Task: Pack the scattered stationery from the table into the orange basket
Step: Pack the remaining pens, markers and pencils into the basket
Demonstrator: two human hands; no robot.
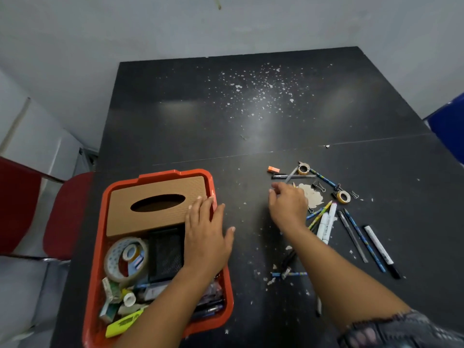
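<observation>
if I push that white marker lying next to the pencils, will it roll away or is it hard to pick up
The white marker looks round-barrelled, so a sideways push would probably roll it. It lies against the pencils, which may stop it. It seems stiff and light, likely easy for the right hand.

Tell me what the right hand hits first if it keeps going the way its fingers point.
The right hand points away and slightly left. Probably the black pen first, with the orange eraser just beyond; height above the table is unclear.

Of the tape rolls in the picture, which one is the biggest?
The clear tape roll inside the orange basket is the biggest. The two yellowish rolls on the table, and, are far smaller.
</observation>
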